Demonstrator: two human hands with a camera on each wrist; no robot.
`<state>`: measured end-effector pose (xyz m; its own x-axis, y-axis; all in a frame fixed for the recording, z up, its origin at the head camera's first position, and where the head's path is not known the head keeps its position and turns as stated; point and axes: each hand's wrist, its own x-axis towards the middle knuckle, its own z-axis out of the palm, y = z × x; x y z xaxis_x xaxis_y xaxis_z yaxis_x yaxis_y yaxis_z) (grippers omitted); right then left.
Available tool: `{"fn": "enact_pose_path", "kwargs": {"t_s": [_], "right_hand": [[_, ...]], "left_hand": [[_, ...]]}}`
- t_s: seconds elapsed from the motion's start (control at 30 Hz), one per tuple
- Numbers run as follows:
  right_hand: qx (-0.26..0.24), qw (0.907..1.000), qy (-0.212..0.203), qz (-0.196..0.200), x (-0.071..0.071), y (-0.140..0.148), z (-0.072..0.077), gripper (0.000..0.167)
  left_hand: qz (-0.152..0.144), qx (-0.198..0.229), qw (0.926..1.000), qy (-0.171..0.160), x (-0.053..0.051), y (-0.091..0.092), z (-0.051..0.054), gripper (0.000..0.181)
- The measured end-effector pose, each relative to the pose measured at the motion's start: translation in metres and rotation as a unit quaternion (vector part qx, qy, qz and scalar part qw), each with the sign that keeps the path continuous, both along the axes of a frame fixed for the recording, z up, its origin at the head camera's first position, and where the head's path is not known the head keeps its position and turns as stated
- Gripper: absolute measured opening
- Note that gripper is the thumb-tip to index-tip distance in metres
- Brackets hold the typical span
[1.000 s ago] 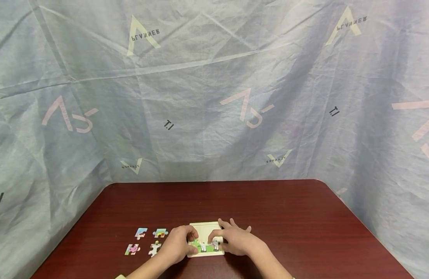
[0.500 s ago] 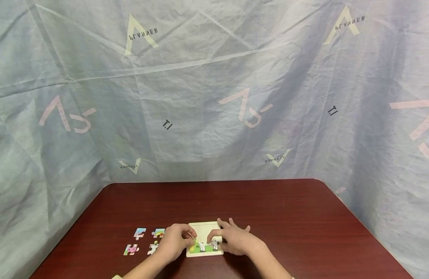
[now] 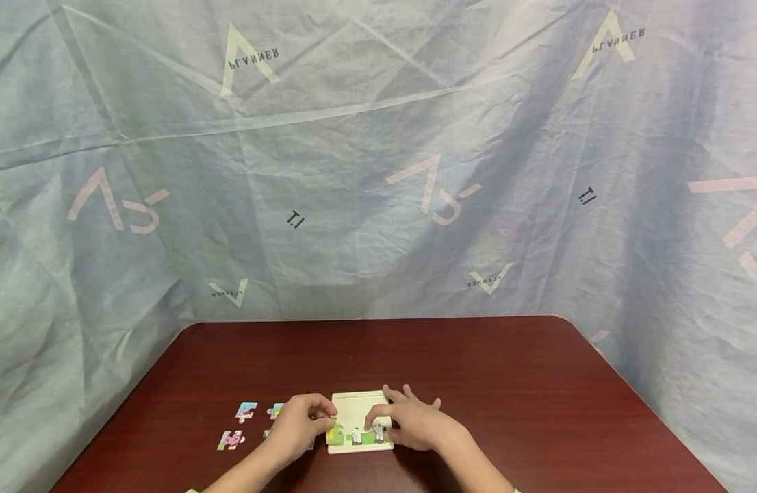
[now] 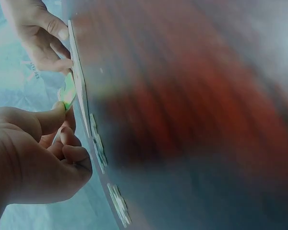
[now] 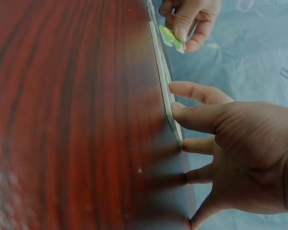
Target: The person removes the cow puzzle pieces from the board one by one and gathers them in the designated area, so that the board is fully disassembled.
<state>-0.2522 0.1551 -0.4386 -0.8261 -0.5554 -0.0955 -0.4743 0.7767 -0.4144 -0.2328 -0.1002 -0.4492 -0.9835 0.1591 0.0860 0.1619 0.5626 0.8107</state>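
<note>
A pale wooden puzzle board (image 3: 358, 402) lies on the table, with green and white pieces along its near edge. Pinched between left thumb and fingers is a green-and-yellow puzzle piece (image 3: 335, 434), tilted above the board's near left corner; the left wrist view shows this piece (image 4: 69, 92) raised off the board. The left hand (image 3: 292, 428) hovers beside that corner. At the board's right side, the right hand (image 3: 420, 420) spreads its fingers; in the right wrist view this hand (image 5: 254, 153) touches the board's edge (image 5: 164, 79) with thumb and index finger.
Left of the board, loose pieces lie on the dark red table (image 3: 477, 370), among them a blue one (image 3: 246, 410) and a pink one (image 3: 231, 440). The left hand partly covers others. A grey printed cloth (image 3: 354, 260) hangs behind the table.
The left hand has lifted the green-and-yellow piece at the board's near left corner and drawn back slightly leftward with it. The right hand has stayed at the board.
</note>
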Motion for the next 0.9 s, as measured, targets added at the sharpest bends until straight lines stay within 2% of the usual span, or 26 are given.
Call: {"fn": "enact_pose_path", "kwargs": {"t_s": [0.57, 0.9], "right_hand": [[-0.013, 0.9999, -0.009, 0.004, 0.0, 0.002, 0.0, 0.029], [-0.012, 0.9999, -0.001, 0.002, 0.001, 0.002, -0.001, 0.029]], "left_hand": [[0.029, -0.007, 0.9995, -0.007, 0.01, -0.046, -0.003, 0.009], [0.026, -0.012, 0.9986, -0.044, 0.017, -0.078, -0.004, 0.011]]}}
